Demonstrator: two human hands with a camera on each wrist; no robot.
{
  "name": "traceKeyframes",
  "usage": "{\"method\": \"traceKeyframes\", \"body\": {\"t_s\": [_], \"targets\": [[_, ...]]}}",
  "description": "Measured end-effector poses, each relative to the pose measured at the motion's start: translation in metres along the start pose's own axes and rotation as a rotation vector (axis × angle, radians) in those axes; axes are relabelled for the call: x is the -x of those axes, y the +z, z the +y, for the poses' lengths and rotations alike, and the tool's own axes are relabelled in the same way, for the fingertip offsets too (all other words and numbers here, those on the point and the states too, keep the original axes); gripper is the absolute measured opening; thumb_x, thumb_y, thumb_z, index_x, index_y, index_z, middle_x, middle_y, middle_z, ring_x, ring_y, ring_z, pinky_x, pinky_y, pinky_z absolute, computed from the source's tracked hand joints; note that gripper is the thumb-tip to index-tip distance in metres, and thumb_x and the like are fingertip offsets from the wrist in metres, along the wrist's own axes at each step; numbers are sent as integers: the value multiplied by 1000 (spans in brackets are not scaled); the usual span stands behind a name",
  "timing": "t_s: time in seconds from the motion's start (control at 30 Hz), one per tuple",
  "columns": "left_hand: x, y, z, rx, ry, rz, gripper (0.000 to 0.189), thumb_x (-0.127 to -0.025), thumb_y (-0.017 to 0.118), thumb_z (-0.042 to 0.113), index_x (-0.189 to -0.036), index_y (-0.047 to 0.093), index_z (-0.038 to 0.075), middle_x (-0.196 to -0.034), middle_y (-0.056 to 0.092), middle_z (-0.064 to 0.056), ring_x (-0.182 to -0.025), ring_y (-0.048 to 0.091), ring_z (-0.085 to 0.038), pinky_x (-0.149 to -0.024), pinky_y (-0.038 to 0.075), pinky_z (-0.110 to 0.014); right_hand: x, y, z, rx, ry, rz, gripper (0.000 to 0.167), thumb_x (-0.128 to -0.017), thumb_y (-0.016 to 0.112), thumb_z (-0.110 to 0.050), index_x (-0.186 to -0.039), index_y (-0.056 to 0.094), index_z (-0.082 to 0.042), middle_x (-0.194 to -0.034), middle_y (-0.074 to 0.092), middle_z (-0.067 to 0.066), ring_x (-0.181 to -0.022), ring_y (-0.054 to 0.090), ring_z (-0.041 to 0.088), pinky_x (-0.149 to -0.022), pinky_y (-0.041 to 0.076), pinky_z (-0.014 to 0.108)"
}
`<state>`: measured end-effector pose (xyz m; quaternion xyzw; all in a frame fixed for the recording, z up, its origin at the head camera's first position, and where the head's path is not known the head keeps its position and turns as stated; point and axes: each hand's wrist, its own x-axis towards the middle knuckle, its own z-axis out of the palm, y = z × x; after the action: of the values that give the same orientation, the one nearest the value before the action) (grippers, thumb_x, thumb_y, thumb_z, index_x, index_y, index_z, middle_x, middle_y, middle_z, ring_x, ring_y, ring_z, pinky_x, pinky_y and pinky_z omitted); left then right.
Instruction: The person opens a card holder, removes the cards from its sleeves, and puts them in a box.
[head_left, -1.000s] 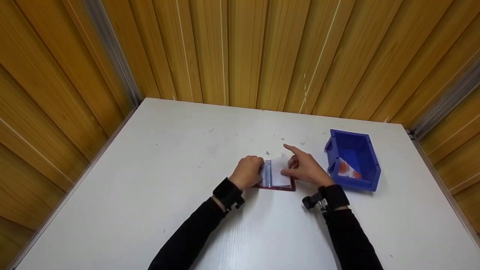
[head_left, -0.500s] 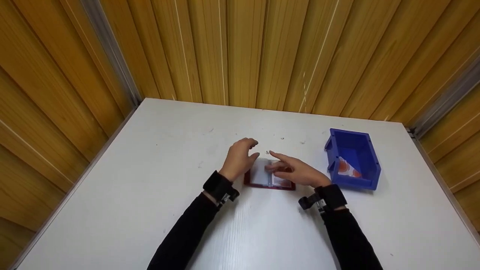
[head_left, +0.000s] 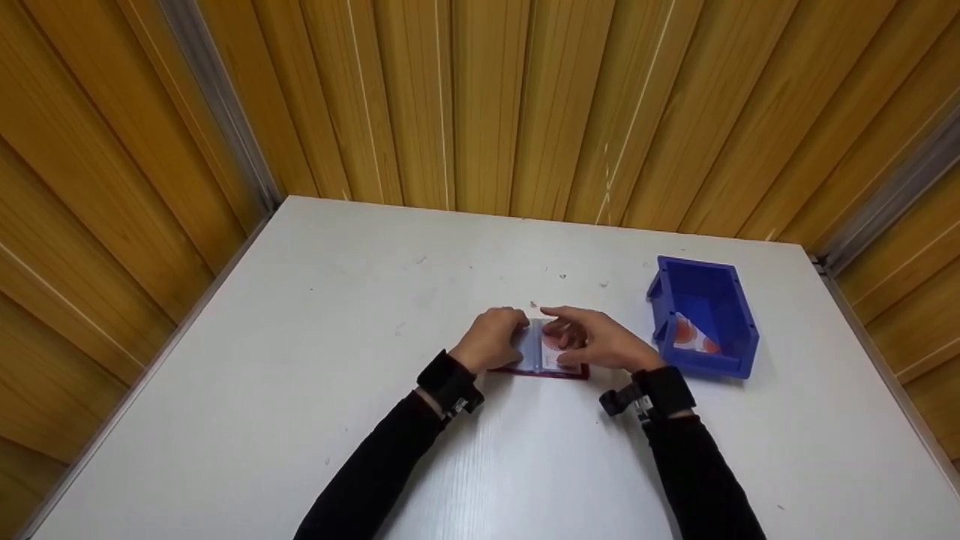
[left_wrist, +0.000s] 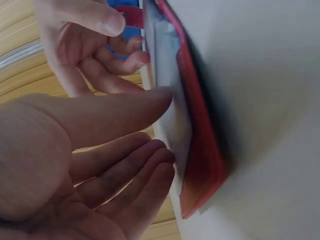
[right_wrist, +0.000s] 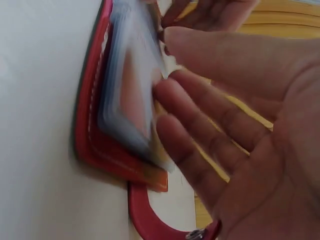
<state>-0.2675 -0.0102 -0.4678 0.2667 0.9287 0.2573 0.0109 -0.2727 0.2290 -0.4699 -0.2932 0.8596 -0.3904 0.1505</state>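
Observation:
An opened red card holder (head_left: pixel 582 372) with clear plastic sleeves lies on the white table. My left hand (head_left: pixel 491 337) is over its left half, thumb and fingertips resting on the sleeves (left_wrist: pixel 167 65). Over the right half is my right hand (head_left: pixel 606 343), fingers loosely bent, fingertips close to the sleeve edge in the right wrist view. A card with an orange-red print (head_left: pixel 551 354) shows through the right sleeve. The holder's red strap (right_wrist: pixel 141 207), with a metal snap, sticks out beyond the cover.
To the right of the hands stands a blue plastic bin (head_left: pixel 709 366). Inside it lies a white piece with orange-red circles (head_left: pixel 686 334). Wood-patterned walls (head_left: pixel 484 112) border the table (head_left: pixel 375 255) at the back and sides.
The right half showed a plain white page; now the printed card shows there. My left hand lifted away to the left, then came back down onto the left sleeves. My right hand shifted slightly left.

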Motion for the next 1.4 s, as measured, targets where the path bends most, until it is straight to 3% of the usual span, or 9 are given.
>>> {"method": "traceKeyframes", "body": {"t_s": [0.2,0.53,0.77,0.83,0.93,1.0,1.07,1.2,1.4], "targets": [[1,1,0,-11,-2,-16,38,-77,83,1,-113,72,-3,-102,72,-15,-92,63,-26,-89,54,-41,7,-7,8,58,82,37,85,-78,91,-8,-153,50,-8,-129,59,12,-98,55,24,-80,51,24],[0,4,6,-20,19,-39,39,-79,77,-3,-118,71,-3,-107,72,-15,-100,66,-27,-95,54,-40,13,-13,15,65,129,43,88,-75,93,-12,-152,51,-7,-128,60,12,-100,60,25,-83,54,28],[-4,17,12,256,-48,-24,47,-86,73,2,-131,63,-6,-117,68,-17,-105,61,-24,-95,52,-35,11,-13,16,72,112,37,88,-76,93,-12,-152,50,-5,-125,62,14,-101,61,26,-83,55,26],[-4,20,14,390,-102,-22,48,-89,73,4,-134,60,-8,-119,68,-18,-109,63,-25,-97,53,-35,11,-13,16,71,94,36,89,-76,93,-11,-153,48,-4,-125,62,15,-99,61,26,-81,55,25],[-6,23,17,676,-243,-11,49,-92,71,5,-136,56,-11,-125,66,-20,-116,64,-28,-100,54,-36,11,-13,16,71,69,38,92,-76,93,-11,-155,46,-4,-127,61,17,-97,61,26,-79,54,24],[-8,24,18,870,-314,1,45,-93,69,6,-133,57,-12,-121,67,-18,-111,64,-26,-95,54,-33,11,-13,17,70,50,34,93,-76,93,-11,-155,45,-4,-126,61,17,-96,61,26,-78,54,24],[-9,27,18,983,-350,7,39,-92,68,6,-126,61,-12,-113,68,-14,-102,64,-21,-88,53,-30,11,-13,18,70,53,32,93,-76,93,-12,-155,45,-5,-125,61,16,-96,61,26,-79,54,24],[-12,32,15,990,-360,12,29,-91,67,7,-115,67,-8,-99,67,-7,-88,62,-15,-76,51,-24,11,-14,19,80,79,28,88,-76,93,-15,-152,50,-6,-119,61,13,-99,61,26,-82,54,28],[-16,36,18,871,-382,4,24,-92,69,6,-114,68,-3,-104,71,-8,-89,64,-14,-75,53,-22,9,-13,18,102,100,42,82,-75,94,-20,-147,57,-9,-114,62,9,-101,59,24,-86,54,34]]}}
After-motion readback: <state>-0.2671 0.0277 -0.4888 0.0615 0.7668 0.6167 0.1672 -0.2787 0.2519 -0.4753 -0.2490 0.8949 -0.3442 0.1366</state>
